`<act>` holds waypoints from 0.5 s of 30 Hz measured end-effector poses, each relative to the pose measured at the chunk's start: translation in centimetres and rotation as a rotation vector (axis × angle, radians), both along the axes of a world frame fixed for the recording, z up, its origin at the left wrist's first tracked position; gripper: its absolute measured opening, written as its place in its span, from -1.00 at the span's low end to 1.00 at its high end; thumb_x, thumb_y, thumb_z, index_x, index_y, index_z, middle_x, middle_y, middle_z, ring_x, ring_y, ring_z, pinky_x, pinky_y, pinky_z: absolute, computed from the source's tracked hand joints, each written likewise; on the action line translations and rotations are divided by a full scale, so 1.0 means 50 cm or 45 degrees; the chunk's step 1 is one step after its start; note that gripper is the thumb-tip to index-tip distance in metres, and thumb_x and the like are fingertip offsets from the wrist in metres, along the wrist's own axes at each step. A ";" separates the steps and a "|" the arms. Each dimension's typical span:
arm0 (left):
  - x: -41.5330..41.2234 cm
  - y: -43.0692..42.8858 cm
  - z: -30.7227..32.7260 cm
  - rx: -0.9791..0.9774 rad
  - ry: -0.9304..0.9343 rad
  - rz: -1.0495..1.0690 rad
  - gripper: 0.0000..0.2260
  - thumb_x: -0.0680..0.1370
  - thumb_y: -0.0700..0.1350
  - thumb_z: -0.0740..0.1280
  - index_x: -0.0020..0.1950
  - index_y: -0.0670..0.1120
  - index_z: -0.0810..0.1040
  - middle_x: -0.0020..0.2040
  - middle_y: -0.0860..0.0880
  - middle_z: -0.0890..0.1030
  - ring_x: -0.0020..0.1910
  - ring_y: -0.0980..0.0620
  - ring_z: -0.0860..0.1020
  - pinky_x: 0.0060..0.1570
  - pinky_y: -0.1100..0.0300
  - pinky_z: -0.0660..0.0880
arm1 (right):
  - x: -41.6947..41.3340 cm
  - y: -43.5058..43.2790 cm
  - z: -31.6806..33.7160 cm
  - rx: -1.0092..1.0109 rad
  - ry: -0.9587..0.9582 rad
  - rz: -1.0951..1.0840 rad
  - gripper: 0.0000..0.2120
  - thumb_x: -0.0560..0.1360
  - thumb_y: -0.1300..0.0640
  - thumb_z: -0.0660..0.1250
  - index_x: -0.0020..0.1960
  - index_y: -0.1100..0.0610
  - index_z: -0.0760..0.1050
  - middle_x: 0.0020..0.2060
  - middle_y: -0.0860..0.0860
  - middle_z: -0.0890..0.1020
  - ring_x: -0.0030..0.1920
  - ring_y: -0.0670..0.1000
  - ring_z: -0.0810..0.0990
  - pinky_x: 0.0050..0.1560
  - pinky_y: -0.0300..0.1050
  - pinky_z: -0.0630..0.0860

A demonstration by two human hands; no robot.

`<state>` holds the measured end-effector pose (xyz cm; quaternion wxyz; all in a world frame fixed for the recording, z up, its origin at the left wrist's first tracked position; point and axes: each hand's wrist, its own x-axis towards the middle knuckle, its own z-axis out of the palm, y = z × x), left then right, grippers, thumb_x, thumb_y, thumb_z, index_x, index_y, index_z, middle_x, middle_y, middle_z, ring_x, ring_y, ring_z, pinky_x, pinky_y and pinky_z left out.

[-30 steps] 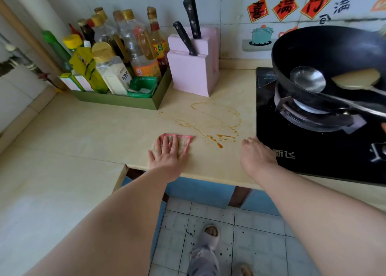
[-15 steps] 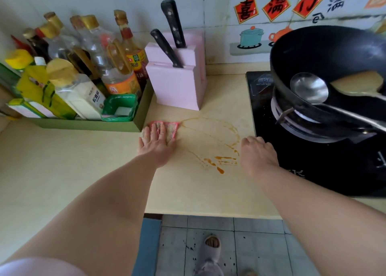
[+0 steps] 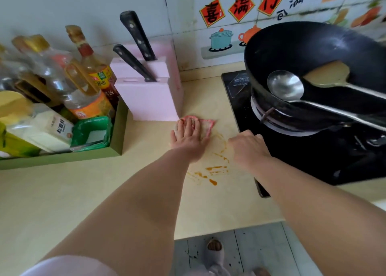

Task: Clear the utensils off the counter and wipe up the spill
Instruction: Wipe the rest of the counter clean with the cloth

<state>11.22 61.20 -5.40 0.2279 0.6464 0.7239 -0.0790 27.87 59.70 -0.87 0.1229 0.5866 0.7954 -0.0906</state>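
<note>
1. Green tray (image 3: 119, 133), left of frame, sits on the bench (image 3: 83, 188). It's packed w/ bottles: a clear oil bottle (image 3: 83, 91) w/ orange label, a brown sauce bottle (image 3: 98, 73) behind it, and a white bottle (image 3: 46, 127) at the front. A green tub (image 3: 92, 132) in the tray's near-right corner has sth white inside.
2. Pink knife block (image 3: 150, 100), upper ctr, just right of the tray. It holds two black-handled knives (image 3: 136, 33), handles leaning toward upper left.
3. Black wok (image 3: 313, 45), upper right, on the stove (image 3: 313, 160). It holds a steel ladle (image 3: 285, 85) and a spatula (image 3: 328, 75), handles running off the right edge.
4. L hand (image 3: 189, 142), ctr frame: fingers straight, palm pressing flat on the pink-edged cloth (image 3: 206, 125). The cloth lies at the block's near base, at the far end of the spill (image 3: 217, 168).
5. Spill: orange-brown streaks on the bench btwn the two hands, reaching further toward btm of frame than the cloth.
6. R hand (image 3: 248, 148), right of ctr, by the stove's left edge. Fingers are tucked behind the back of the hand, so can't tell if clenched or loose.
7. Hard to see: far-left bottles are blurred and cut by the frame edge, most of the cloth is under the L hand, and the wok's right side is cut off.
8. Edges/room: the bench's front edge crosses lower ctr, w/ tiled floor (image 3: 261, 250) and a slippered foot (image 3: 214, 252) below it. The widest stretch of bench surface is lower left, in front of the tray. Only a narrow strip runs btwn block and stove.
</note>
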 end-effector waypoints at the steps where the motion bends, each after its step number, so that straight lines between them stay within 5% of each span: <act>1: -0.002 0.000 0.002 -0.009 -0.001 -0.022 -0.38 0.60 0.31 -0.18 0.58 0.11 -0.27 0.57 0.05 -0.33 0.52 -0.03 -0.38 0.46 -0.09 -0.30 | 0.010 -0.003 0.001 -0.010 0.045 -0.019 -0.62 0.48 0.27 0.11 0.21 0.02 0.51 0.19 -0.01 0.53 0.31 0.04 0.33 0.23 -0.02 0.31; 15: 0.111 -0.126 0.019 -0.068 0.059 -0.332 -0.44 0.64 0.20 -0.15 0.57 0.12 -0.31 0.56 0.03 -0.35 0.52 -0.07 -0.38 0.48 -0.13 -0.29 | 0.091 -0.119 -0.001 0.217 0.185 -0.089 -0.70 0.50 0.28 0.12 0.10 0.03 0.51 0.10 -0.11 0.58 0.32 -0.02 0.32 0.17 -0.07 0.28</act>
